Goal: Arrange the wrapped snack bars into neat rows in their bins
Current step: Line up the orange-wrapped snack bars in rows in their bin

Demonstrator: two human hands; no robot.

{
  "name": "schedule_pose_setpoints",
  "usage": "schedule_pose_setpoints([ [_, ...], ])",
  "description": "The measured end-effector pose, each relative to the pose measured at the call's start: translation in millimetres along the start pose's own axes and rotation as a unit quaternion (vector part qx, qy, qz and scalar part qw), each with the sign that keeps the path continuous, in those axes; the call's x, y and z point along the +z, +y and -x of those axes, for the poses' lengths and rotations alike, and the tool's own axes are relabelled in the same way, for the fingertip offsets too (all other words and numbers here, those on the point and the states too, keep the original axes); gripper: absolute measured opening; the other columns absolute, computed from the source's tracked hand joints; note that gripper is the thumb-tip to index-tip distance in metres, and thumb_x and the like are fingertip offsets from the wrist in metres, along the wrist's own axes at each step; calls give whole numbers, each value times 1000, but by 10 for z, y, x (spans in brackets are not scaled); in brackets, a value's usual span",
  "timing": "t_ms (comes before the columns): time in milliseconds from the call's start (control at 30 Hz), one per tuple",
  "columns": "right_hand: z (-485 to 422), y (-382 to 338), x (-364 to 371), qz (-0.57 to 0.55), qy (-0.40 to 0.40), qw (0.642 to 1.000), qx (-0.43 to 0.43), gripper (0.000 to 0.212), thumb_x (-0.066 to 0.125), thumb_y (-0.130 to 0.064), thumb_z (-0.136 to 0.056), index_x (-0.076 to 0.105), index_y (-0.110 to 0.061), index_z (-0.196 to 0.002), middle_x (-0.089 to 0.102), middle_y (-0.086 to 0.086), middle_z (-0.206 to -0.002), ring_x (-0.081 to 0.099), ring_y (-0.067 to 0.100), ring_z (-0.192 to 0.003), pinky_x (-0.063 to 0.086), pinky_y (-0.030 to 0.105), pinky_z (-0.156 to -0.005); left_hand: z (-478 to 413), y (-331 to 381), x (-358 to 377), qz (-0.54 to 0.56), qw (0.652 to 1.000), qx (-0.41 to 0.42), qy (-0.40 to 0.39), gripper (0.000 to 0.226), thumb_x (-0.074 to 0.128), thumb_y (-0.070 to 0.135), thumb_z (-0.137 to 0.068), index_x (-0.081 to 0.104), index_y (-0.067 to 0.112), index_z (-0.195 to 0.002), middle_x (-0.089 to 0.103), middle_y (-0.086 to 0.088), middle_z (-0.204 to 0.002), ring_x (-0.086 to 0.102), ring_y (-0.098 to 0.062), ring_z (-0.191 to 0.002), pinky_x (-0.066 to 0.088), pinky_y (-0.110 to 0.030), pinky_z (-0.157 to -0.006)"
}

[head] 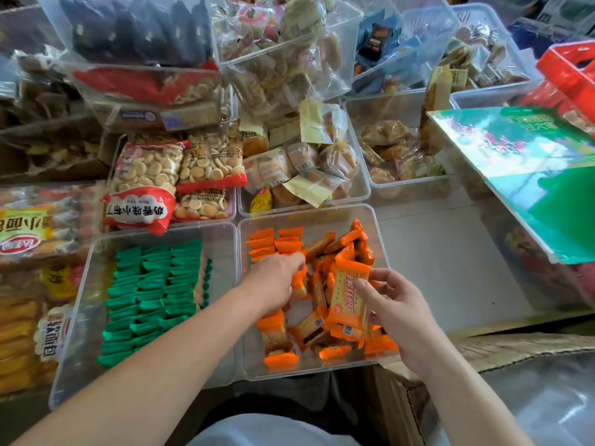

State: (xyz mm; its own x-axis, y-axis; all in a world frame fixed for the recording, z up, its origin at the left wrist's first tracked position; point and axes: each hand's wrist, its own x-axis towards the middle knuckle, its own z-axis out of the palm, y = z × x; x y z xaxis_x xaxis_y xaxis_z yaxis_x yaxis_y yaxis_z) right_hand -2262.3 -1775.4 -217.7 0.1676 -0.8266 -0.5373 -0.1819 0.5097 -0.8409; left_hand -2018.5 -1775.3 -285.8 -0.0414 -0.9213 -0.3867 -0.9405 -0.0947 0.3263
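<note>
A clear bin (380,239) in front of me holds orange wrapped snack bars. Two short rows (273,241) stand on edge at its far left; the others lie in a loose heap (322,329). My left hand (273,281) reaches into the bin by the rows, fingers curled on bars there. My right hand (391,305) holds one orange bar (349,292) upright above the heap. To the left, another clear bin (96,252) holds green wrapped bars (151,294) in neat rows.
Clear bins of biscuits (180,175), cakes (306,162) and other snacks crowd the far side and left. A green box (531,169) lies on a bin at the right, a red crate (573,72) behind it. Cardboard (515,349) lies at the near right.
</note>
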Motion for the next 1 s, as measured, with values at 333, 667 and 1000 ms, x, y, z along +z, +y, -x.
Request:
schedule_pose_setpoints([
  [333,-53,-6,36,-27,-13,999,20,28,73,-41,-91,67,-27,-114,78,1,-101,78,16,-88,62,32,-71,14,173,365,-153,987,27,46,38,55,-5,-87,58,20,-116,49,-4,-116,46,-28,-114,36,-38,-82],
  [667,-26,-31,144,-59,-14,998,4,29,79,-32,-88,70,-26,-114,78,5,-102,78,23,-90,64,41,-73,588,555,44,473,874,-55,92,17,58,33,-106,74,28,-112,76,6,-105,70,-10,-101,60,-37,-93],
  [1000,71,-13,282,8,-16,998,-56,27,86,-33,-82,72,-35,-105,77,-3,-101,75,21,-94,65,42,-75,875,566,-69,563,816,-81,105,35,92,15,-78,74,18,-108,80,5,-96,75,-8,-90,58,-21,-77],
])
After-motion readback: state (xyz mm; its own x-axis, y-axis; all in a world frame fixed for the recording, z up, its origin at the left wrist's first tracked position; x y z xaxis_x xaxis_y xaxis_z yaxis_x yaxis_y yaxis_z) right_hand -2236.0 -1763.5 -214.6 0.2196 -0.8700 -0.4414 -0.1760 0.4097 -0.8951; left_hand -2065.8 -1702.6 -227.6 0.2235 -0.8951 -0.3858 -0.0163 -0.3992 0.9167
